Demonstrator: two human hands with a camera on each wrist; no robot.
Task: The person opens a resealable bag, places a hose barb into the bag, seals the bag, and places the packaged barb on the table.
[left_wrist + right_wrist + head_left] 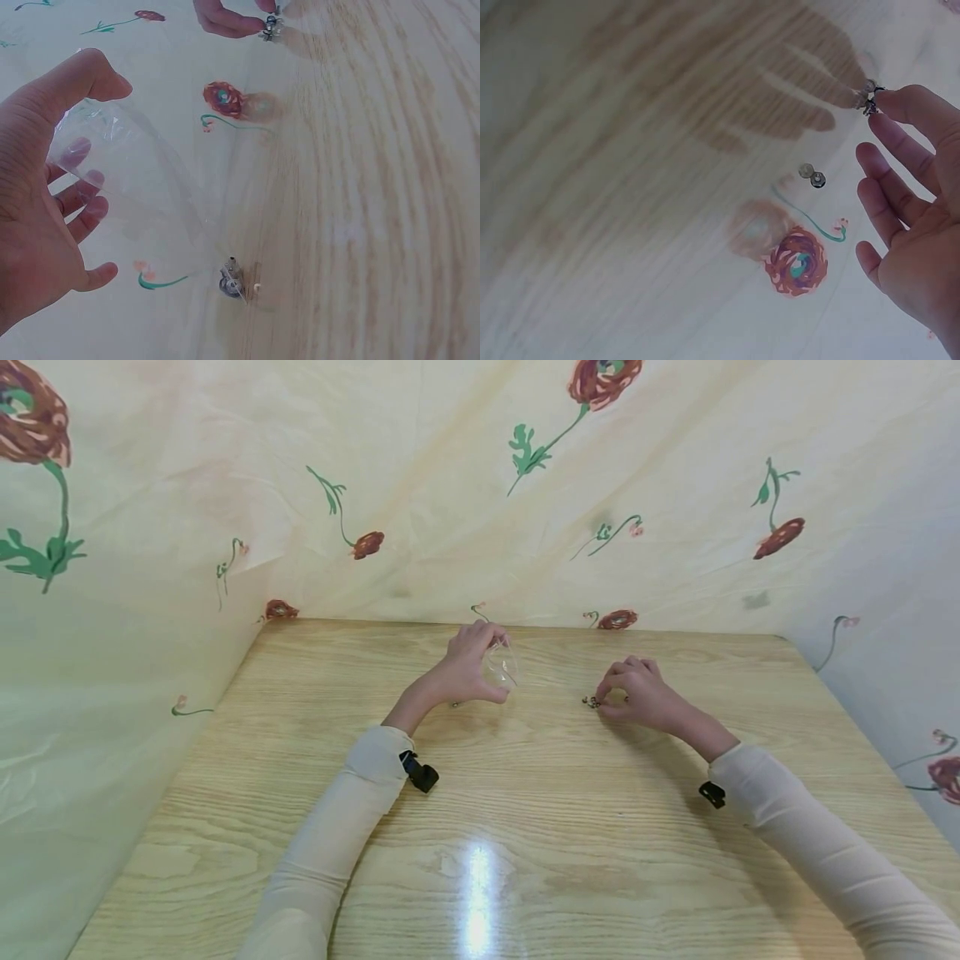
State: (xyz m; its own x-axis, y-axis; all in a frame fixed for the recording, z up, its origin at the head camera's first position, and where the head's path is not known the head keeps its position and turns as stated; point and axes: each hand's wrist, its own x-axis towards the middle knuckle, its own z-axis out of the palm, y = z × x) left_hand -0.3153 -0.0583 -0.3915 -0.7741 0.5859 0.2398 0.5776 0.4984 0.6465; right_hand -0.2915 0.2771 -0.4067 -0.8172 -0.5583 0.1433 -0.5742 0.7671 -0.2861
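Observation:
A clear plastic bag (150,172) hangs from my left hand (468,668), its film lying between the thumb and the curled fingers. By the bag's lower corner, in the left wrist view, is a small cluster of shiny metal pieces (232,279) that overlaps the film. Off to the right, my right hand (637,693) reaches down to the table and pinches small metal pieces (868,97) at the tips of thumb and index finger. Its other fingers are spread loosely. Two small round metal pieces, like nuts (811,175), lie on the tabletop beside that hand.
Both hands work near the far edge of a wood-grain table (525,827). A pale flowered sheet (420,460) rises behind it and along the sides. Black camera mounts sit on the left wrist (420,772) and right wrist (712,793). Light glares off the near tabletop.

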